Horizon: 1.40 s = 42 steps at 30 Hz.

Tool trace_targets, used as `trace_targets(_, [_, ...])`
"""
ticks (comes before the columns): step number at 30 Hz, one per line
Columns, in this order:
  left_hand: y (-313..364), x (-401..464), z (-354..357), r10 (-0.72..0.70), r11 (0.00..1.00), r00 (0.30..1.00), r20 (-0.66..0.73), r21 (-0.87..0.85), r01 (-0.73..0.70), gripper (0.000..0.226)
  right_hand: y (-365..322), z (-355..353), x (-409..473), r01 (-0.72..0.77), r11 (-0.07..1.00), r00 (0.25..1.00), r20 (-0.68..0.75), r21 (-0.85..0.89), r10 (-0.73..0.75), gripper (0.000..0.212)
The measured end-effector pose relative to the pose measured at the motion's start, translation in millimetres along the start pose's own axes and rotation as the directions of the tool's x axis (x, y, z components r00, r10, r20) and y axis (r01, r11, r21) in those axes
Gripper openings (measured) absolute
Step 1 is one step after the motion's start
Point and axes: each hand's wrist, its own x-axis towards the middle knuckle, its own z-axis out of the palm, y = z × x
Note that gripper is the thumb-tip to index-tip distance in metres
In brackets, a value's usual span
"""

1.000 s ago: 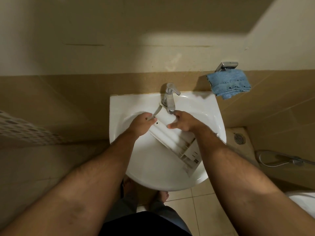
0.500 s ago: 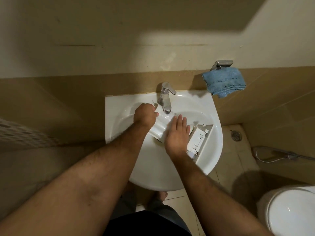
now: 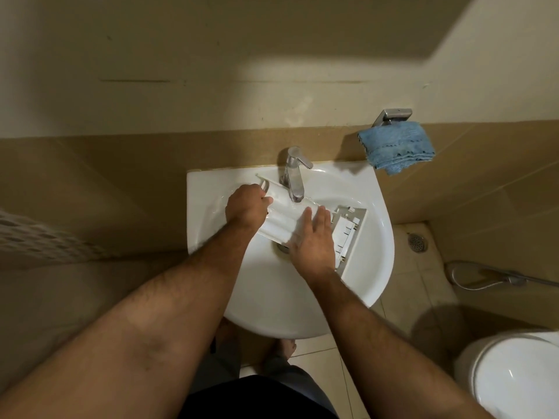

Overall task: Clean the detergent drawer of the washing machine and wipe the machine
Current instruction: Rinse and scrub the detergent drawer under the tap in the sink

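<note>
While two hands [image 3: 246, 207] [image 3: 311, 237] work (underneath the tap [image 3: 293, 176]), one drawer [image 3: 279, 219] rests.

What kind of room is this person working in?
Most likely a small home bathroom. A white wall-hung sink with a chrome tap stands against a tiled wall, a toilet sits at the lower right, and a floor drain and spray hose lie beside it.

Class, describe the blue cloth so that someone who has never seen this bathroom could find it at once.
Start at the white sink against the tan tiled wall. Look up and right of the tap to a metal holder on the wall. The blue cloth hangs folded from it, the only blue, soft thing in view.
</note>
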Motion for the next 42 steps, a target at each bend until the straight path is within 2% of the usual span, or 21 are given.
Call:
trace_targets(2, [-1.2,0.1,-3.6,0.005,1.000,1.000,-0.008,0.007,-0.005,0.028,-9.3,-1.0,1.6,-0.049,0.998,0.998,0.042,-0.029,0.051,0.084])
trace_targets(3, [-0.6,-0.2,-5.6,-0.003,1.000,1.000,-0.014,0.007,0.003,0.028,-15.8,-1.8,2.6,-0.027,0.999,0.998,0.054,-0.045,0.029,0.087])
trace_targets(7, [-7.7,0.7,-10.4,-0.011,1.000,1.000,-0.026,0.025,0.012,0.031,-12.0,-1.9,0.7,0.227,0.972,0.972,0.069,-0.060,-0.223,0.075])
trace_targets(9, [-14.6,1.8,-11.5,0.010,1.000,0.999,-0.033,0.013,-0.009,0.031,8.1,-3.2,-0.8,0.293,0.944,0.955,0.085,-0.150,-0.283,0.066])
trace_targets(11, [-17.5,1.3,-10.9,0.029,1.000,0.999,-0.036,0.000,-0.029,0.031,19.2,-4.1,-1.7,0.244,0.947,0.969,0.020,-0.211,-0.245,0.057])
trace_targets(13, [-15.0,-1.4,-10.3,0.033,0.999,0.999,-0.043,-0.013,-0.033,0.030,16.4,-7.1,1.8,0.092,0.977,0.992,-0.066,-0.194,-0.107,0.048])
trace_targets(15, [-13.3,-3.6,-11.0,0.042,0.999,0.998,-0.055,-0.018,-0.043,0.029,6.4,-9.2,7.3,-0.010,0.984,0.999,-0.045,-0.177,0.002,0.057])
trace_targets(16, [-13.6,-4.5,-14.0,0.053,0.998,0.996,-0.072,-0.016,-0.054,0.029,1.5,-8.3,9.1,-0.011,0.984,1.000,-0.015,-0.178,0.008,0.063])
trace_targets(21, [-25.4,5.0,-34.2,0.062,0.993,0.979,-0.195,-0.084,-0.080,0.021,2.9,-4.8,9.0,0.198,0.973,0.980,0.027,-0.120,-0.196,0.079])
trace_targets(23, [-24.9,7.1,-37.0,0.089,0.990,0.977,-0.195,-0.088,-0.108,0.019,12.2,-8.7,13.9,0.134,0.986,0.991,-0.002,-0.095,-0.135,0.088])
trace_targets(25, [-20.0,6.5,-34.1,0.112,0.987,0.974,-0.195,-0.088,-0.131,0.018,21.6,-13.7,17.9,-0.011,0.998,1.000,0.001,-0.058,0.011,0.101])
trace_targets(28, [-14.6,2.9,-23.8,0.092,0.991,0.980,-0.177,-0.084,-0.108,0.022,35.1,-23.0,18.7,-0.229,0.973,0.969,-0.098,-0.004,0.227,0.103])
trace_targets(29, [-15.5,1.6,-19.4,0.078,0.992,0.982,-0.172,-0.084,-0.094,0.024,40.1,-26.6,18.1,-0.326,0.941,0.938,-0.095,0.087,0.333,0.103])
trace_targets(30, [-16.0,-0.6,-15.5,0.066,0.993,0.984,-0.167,-0.082,-0.080,0.025,44.6,-30.6,17.9,-0.425,0.875,0.895,-0.033,0.232,0.444,0.106])
trace_targets(32, [-15.1,-4.6,-9.1,0.050,0.995,0.987,-0.154,-0.081,-0.063,0.026,54.0,-30.0,17.4,-0.577,0.599,0.794,0.209,0.555,0.570,0.111])
trace_targets(33, [-13.8,-5.5,-6.4,0.041,0.994,0.988,-0.147,-0.091,-0.055,0.026,56.9,-29.2,14.9,-0.607,0.459,0.759,0.301,0.649,0.577,0.112])
trace_targets(34, [-12.2,-5.7,-4.4,0.031,0.993,0.990,-0.138,-0.106,-0.046,0.026,58.5,-28.8,12.0,-0.612,0.386,0.746,0.341,0.690,0.572,0.113])
trace_targets(35, [-10.8,-6.0,-3.4,0.021,0.992,0.992,-0.122,-0.121,-0.036,0.025,60.1,-27.5,9.3,-0.598,0.386,0.757,0.337,0.702,0.560,0.112])
trace_targets(36, [-10.0,-5.8,-2.6,0.016,0.990,0.994,-0.104,-0.136,-0.031,0.024,60.3,-28.5,7.6,-0.583,0.430,0.774,0.312,0.689,0.551,0.105])
trace_targets(39, [-8.9,-7.3,2.6,-0.008,0.980,0.999,-0.037,-0.197,0.001,0.022,63.3,-44.9,4.6,-0.549,0.584,0.811,0.209,0.598,0.547,0.072])
trace_targets(42, [-2.5,-12.5,9.5,-0.014,0.962,0.999,0.040,-0.271,0.025,0.018,71.9,-68.5,1.9,-0.540,0.673,0.816,0.118,0.505,0.566,0.067])
